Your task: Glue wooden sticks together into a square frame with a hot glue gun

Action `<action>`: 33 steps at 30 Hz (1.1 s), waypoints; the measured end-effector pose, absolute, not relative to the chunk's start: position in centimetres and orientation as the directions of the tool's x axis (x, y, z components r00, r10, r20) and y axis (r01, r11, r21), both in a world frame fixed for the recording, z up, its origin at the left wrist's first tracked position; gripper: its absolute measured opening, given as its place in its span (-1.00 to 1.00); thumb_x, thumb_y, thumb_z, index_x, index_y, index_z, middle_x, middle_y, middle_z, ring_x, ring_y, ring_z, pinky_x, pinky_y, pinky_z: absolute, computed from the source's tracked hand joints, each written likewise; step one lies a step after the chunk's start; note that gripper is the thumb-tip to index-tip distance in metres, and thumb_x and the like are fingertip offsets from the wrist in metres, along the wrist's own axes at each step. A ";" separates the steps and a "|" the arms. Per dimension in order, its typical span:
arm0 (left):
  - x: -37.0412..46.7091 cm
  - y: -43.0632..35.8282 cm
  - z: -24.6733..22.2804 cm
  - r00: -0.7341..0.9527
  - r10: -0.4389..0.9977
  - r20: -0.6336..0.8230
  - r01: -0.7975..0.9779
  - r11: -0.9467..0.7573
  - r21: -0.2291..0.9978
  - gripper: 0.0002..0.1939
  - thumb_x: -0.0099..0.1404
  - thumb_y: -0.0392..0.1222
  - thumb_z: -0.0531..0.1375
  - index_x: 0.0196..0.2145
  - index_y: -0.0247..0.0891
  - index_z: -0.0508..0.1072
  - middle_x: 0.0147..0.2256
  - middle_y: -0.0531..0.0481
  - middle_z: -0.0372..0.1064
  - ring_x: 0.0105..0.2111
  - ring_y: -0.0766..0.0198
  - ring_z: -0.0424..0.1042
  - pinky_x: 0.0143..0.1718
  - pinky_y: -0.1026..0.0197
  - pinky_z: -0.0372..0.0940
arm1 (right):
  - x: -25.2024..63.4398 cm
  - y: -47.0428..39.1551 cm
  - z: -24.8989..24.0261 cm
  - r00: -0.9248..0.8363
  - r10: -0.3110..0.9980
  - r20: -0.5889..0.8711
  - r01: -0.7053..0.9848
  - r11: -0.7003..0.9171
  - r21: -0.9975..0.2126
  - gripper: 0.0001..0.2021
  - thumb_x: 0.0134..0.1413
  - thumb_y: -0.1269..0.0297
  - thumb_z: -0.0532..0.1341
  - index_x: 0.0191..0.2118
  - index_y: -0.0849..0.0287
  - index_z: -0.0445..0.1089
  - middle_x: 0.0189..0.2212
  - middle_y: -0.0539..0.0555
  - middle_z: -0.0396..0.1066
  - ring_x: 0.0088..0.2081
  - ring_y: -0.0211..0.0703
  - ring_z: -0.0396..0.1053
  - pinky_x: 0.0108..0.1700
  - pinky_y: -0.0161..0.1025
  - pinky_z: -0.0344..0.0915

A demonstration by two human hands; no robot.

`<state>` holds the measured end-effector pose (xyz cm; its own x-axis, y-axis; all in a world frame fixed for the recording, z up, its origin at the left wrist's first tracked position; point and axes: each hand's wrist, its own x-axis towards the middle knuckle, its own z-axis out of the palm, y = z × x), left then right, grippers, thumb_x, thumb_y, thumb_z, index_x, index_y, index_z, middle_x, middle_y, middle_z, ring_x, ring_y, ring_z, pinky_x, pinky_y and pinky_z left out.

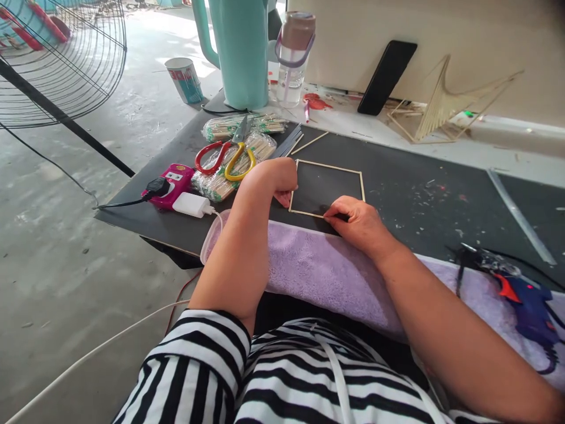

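A square frame of thin wooden sticks (pixel 329 166) lies flat on the dark board (pixel 397 194). At its left side is my left hand (pixel 286 176), wrist sharply bent and fingers curled down against the stick; the wrist partly hides the grip. My right hand (pixel 355 219) pinches the near side, thumb and fingertips together on the stick close to the right corner. Just beyond the frame lie a few loose sticks (pixel 310 143). Scissors (pixel 227 158) with one red and one yellow handle rest on plastic-wrapped stick bundles (pixel 260 147), left of my left hand.
A magenta power strip (pixel 170 187) with plugs sits at left. Behind stand a teal tumbler (pixel 245 53), a water bottle (pixel 292 65), a leaning phone (pixel 386 76) and a stick model (pixel 441 112). A purple towel (pixel 318 265) lines the near edge; a blue glue gun (pixel 529 312) lies right.
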<state>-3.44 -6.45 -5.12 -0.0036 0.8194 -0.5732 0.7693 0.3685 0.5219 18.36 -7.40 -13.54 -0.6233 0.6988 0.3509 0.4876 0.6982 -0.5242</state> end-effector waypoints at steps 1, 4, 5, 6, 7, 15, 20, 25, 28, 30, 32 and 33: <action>-3.4 -6.5 -5.1 -0.005 0.820 -0.572 0.771 0.367 0.520 -0.67 0.37 -0.36 0.13 0.02 -0.27 0.57 -0.38 -0.08 0.58 -0.30 0.17 0.59 -0.22 0.22 0.43 | 18.4 -7.4 -13.6 -0.627 0.693 0.356 0.482 0.704 -0.521 -0.83 -0.01 0.48 0.20 -0.47 0.07 0.45 -0.44 0.01 0.46 -0.36 -0.16 0.41 -0.27 -0.19 0.31; -3.3 -6.5 -5.1 -0.029 0.817 -0.575 0.788 0.373 0.489 -0.68 0.39 -0.32 0.13 0.03 -0.27 0.57 -0.36 -0.07 0.59 -0.31 0.20 0.58 -0.23 0.26 0.41 | 18.4 -7.3 -13.6 -0.634 0.687 0.356 0.475 0.709 -0.522 -0.83 -0.01 0.48 0.19 -0.47 0.07 0.45 -0.43 0.01 0.47 -0.36 -0.16 0.41 -0.27 -0.19 0.32; -3.3 -6.6 -5.0 -0.037 0.818 -0.574 0.793 0.374 0.481 -0.68 0.40 -0.31 0.14 0.04 -0.26 0.56 -0.35 -0.07 0.59 -0.31 0.21 0.58 -0.24 0.27 0.41 | 18.4 -7.3 -13.6 -0.633 0.687 0.356 0.475 0.709 -0.522 -0.83 -0.01 0.49 0.19 -0.47 0.07 0.45 -0.43 0.01 0.47 -0.36 -0.16 0.41 -0.27 -0.19 0.32; -3.2 -6.6 -5.0 -0.039 0.819 -0.572 0.795 0.373 0.479 -0.68 0.41 -0.30 0.14 0.04 -0.27 0.56 -0.35 -0.06 0.59 -0.32 0.22 0.58 -0.25 0.28 0.40 | 18.4 -7.3 -13.6 -0.633 0.688 0.355 0.477 0.708 -0.521 -0.83 -0.01 0.49 0.19 -0.47 0.07 0.45 -0.43 0.02 0.48 -0.36 -0.16 0.41 -0.27 -0.19 0.32; -3.2 -6.6 -5.0 -0.034 0.820 -0.572 0.793 0.370 0.484 -0.68 0.41 -0.30 0.13 0.05 -0.27 0.55 -0.35 -0.07 0.59 -0.32 0.22 0.58 -0.25 0.28 0.40 | 18.3 -7.3 -13.5 -0.632 0.691 0.352 0.481 0.705 -0.521 -0.83 -0.01 0.49 0.18 -0.47 0.08 0.45 -0.43 0.02 0.48 -0.36 -0.16 0.42 -0.26 -0.19 0.32; -3.6 -6.0 -5.4 0.023 0.825 -0.565 0.807 0.318 0.497 -0.71 0.41 -0.29 0.10 -0.03 -0.30 0.57 -0.46 -0.05 0.53 -0.31 0.18 0.59 -0.22 0.24 0.40 | 18.3 -7.3 -13.5 -0.634 0.690 0.349 0.491 0.708 -0.508 -0.81 -0.03 0.52 0.18 -0.48 0.08 0.45 -0.43 0.02 0.48 -0.35 -0.16 0.42 -0.27 -0.21 0.30; -3.6 -5.7 -5.6 0.015 0.817 -0.576 0.789 0.344 0.509 -0.76 0.39 -0.28 0.14 -0.10 -0.29 0.59 -0.45 -0.06 0.54 -0.32 0.16 0.60 -0.24 0.23 0.43 | 18.2 -7.3 -13.5 -0.635 0.691 0.345 0.494 0.707 -0.505 -0.79 -0.03 0.53 0.16 -0.48 0.08 0.45 -0.44 0.02 0.46 -0.35 -0.16 0.41 -0.26 -0.21 0.30; -3.6 -5.8 -5.6 0.006 0.821 -0.571 0.778 0.355 0.518 -0.76 0.38 -0.28 0.14 -0.10 -0.28 0.59 -0.45 -0.07 0.55 -0.28 0.11 0.61 -0.22 0.19 0.46 | 18.2 -7.4 -13.4 -0.634 0.693 0.342 0.499 0.705 -0.505 -0.80 -0.03 0.53 0.16 -0.47 0.08 0.45 -0.43 0.02 0.47 -0.35 -0.15 0.41 -0.25 -0.21 0.30; -3.5 -6.0 -5.6 -0.012 0.827 -0.563 0.793 0.351 0.498 -0.77 0.37 -0.25 0.17 -0.10 -0.25 0.60 -0.42 -0.08 0.57 -0.26 0.11 0.61 -0.21 0.20 0.46 | 18.3 -7.4 -13.3 -0.639 0.693 0.333 0.500 0.704 -0.505 -0.81 -0.02 0.52 0.16 -0.47 0.08 0.44 -0.42 0.02 0.47 -0.34 -0.16 0.42 -0.25 -0.21 0.30; -3.5 -6.0 -5.5 -0.017 0.829 -0.559 0.804 0.344 0.485 -0.77 0.38 -0.24 0.17 -0.09 -0.24 0.59 -0.41 -0.07 0.57 -0.25 0.11 0.61 -0.22 0.21 0.46 | 18.3 -7.4 -13.4 -0.640 0.692 0.334 0.499 0.705 -0.504 -0.81 -0.02 0.52 0.16 -0.46 0.08 0.45 -0.42 0.02 0.47 -0.34 -0.16 0.42 -0.25 -0.22 0.30; -3.5 -6.0 -5.5 -0.014 0.831 -0.557 0.813 0.334 0.478 -0.76 0.39 -0.24 0.16 -0.07 -0.25 0.59 -0.40 -0.07 0.58 -0.26 0.13 0.61 -0.23 0.23 0.45 | 18.3 -7.4 -13.4 -0.637 0.696 0.333 0.505 0.702 -0.502 -0.81 -0.02 0.52 0.16 -0.46 0.08 0.45 -0.42 0.02 0.47 -0.33 -0.15 0.42 -0.25 -0.21 0.30; -3.5 -6.0 -5.5 -0.007 0.831 -0.557 0.815 0.327 0.478 -0.75 0.40 -0.24 0.15 -0.06 -0.27 0.58 -0.40 -0.07 0.58 -0.27 0.14 0.61 -0.23 0.25 0.45 | 18.3 -7.4 -13.4 -0.636 0.697 0.332 0.508 0.701 -0.500 -0.81 -0.02 0.51 0.16 -0.46 0.08 0.45 -0.42 0.03 0.47 -0.33 -0.15 0.42 -0.25 -0.21 0.30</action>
<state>-3.47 -6.02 -5.50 -0.0069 0.8308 -0.5566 0.8149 0.3273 0.4783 18.27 -7.35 -13.39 -0.6356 0.6970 0.3320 0.5077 0.7013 -0.5004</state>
